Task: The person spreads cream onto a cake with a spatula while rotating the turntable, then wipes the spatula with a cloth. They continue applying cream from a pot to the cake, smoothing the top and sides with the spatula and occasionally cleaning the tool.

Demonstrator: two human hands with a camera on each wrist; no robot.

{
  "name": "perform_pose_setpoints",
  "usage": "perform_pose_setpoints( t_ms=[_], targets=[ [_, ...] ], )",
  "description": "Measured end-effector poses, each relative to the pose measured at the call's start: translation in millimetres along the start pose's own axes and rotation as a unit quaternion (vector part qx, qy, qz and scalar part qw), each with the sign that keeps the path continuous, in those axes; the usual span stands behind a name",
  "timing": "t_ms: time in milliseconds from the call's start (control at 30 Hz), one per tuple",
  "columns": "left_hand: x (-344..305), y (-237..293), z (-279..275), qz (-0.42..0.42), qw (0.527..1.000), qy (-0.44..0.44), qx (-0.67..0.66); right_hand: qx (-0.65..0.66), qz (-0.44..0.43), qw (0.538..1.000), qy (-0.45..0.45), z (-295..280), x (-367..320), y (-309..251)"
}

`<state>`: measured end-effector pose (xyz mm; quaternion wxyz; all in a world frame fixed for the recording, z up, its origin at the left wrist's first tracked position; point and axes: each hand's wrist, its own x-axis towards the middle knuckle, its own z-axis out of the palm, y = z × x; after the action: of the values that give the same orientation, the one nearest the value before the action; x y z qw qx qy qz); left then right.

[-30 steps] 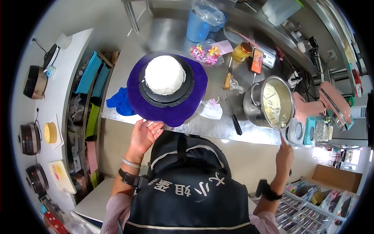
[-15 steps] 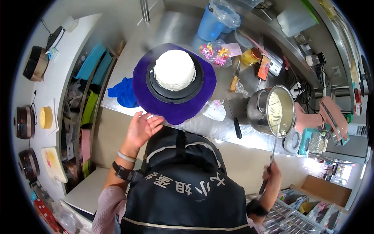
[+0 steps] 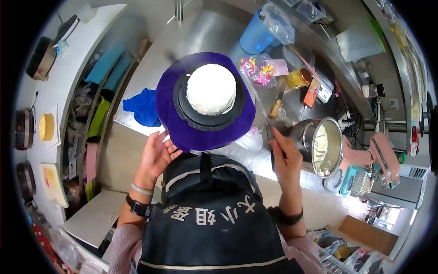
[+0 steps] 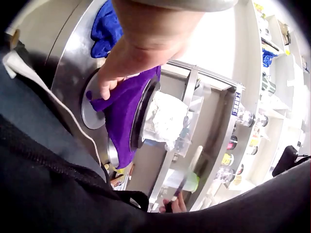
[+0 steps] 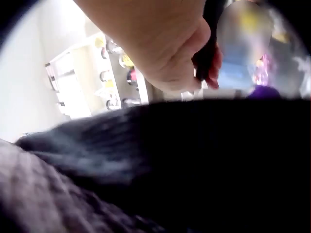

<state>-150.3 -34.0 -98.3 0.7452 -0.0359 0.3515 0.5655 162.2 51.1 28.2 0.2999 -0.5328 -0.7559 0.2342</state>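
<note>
A round cake coated in white cream [image 3: 212,89] sits on a black round base [image 3: 182,107] over a purple cloth [image 3: 166,118]. In the left wrist view a metal turntable disc [image 4: 92,109] shows beneath the cloth. My left hand [image 3: 155,155] is at the cloth's near left edge, fingers loosely bent and touching it. My right hand [image 3: 286,162], between cake and pot, grips the black handle of a palette knife [image 4: 187,174]; whitish cream coats its blade in the left wrist view. Whipped cream [image 3: 320,144] lies in the steel pot [image 3: 303,141] at the right.
A blue cloth [image 3: 143,108] lies left of the cake. Behind stand a blue pitcher [image 3: 255,39], a bag of colourful figures [image 3: 260,68], a yellow jar [image 3: 299,78] and a phone [image 3: 311,92]. A wooden-handled knife [image 3: 276,106] lies near the pot. A pink mixer [image 3: 360,153] stands far right.
My right hand has brought the palette knife out of the pot and leftward toward the cake. My left hand stays at the purple cloth's edge. The head view has shifted.
</note>
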Motion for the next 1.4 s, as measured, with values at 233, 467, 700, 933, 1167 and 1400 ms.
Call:
perform_pose_setpoints(
  t_ms=[233, 467, 700, 933, 1167, 1400],
  targets=[
    [-4.5, -7.1, 5.4, 0.016, 0.999, 0.007, -0.039, -0.096, -0.052, 0.994, -0.009, 26.9, 43.0, 12.5],
    [-3.3, -4.0, 14.2, 0.027, 0.998, 0.048, -0.037, -0.147, -0.103, 0.983, -0.021, 30.2, 50.9, 18.9],
    [-0.2, 5.6, 9.2, 0.04, 0.998, 0.034, -0.044, -0.144, -0.179, 0.97, -0.076, 33.2, 38.4, 2.9],
    [6.5, 18.4, 3.9, 0.17, 0.982, 0.076, -0.032, -0.072, -0.075, 0.992, -0.067, 23.0, 74.4, -0.7],
    [2.5, -3.4, 11.3, 0.045, 0.998, 0.029, -0.026, -0.127, -0.123, 0.981, -0.076, 21.7, 77.5, 10.4],
    [9.1, 19.1, 2.9, 0.14, 0.988, 0.044, -0.055, -0.075, -0.19, 0.968, -0.144, 13.3, 57.9, -1.2]
  ],
)
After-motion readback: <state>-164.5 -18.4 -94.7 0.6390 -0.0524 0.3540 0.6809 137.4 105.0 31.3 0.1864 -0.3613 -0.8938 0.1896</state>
